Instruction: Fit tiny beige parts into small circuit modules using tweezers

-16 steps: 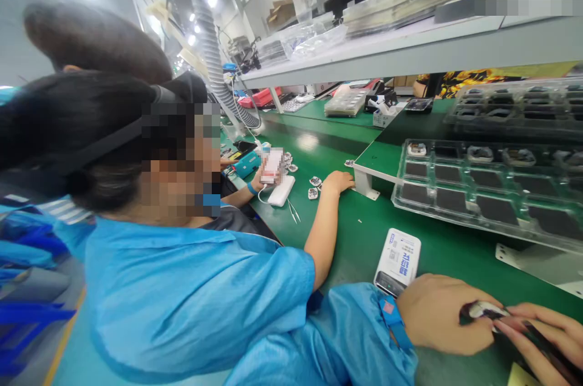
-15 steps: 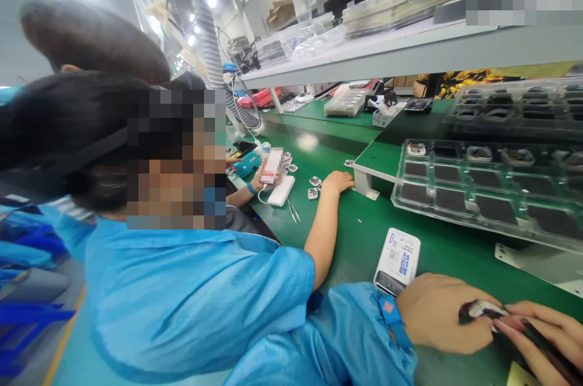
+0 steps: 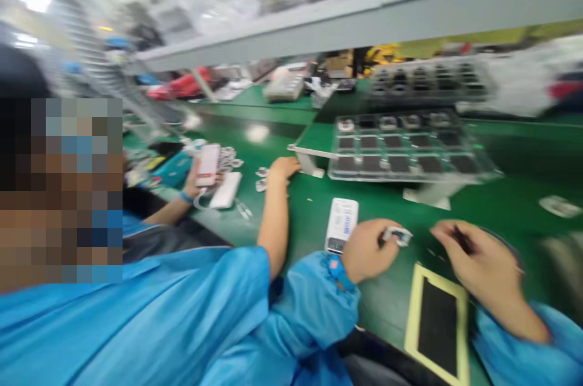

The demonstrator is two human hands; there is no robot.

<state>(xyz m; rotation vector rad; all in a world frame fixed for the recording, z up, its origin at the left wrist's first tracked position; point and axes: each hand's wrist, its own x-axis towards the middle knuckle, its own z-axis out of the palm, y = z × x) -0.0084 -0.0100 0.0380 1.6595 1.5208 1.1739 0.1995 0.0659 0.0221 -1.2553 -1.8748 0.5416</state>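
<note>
Your left hand (image 3: 370, 252) pinches the white part (image 3: 399, 235) toward the near edge of the surface (image 3: 385, 310). It's left of your right hand (image 3: 489, 261), apart; that one grips a blurred dark item (image 3: 463, 240).

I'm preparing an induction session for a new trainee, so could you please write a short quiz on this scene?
1. What does the wearer's left hand hold?
A) a phone
B) a small white part
C) a cable

2. True or false: the white device with blue print lies on the green table.

3. Fill in the blank: beside the wearer's right hand, the dark panel has a border coloured ____.

Key: 1. B; 2. True; 3. yellow.
</note>
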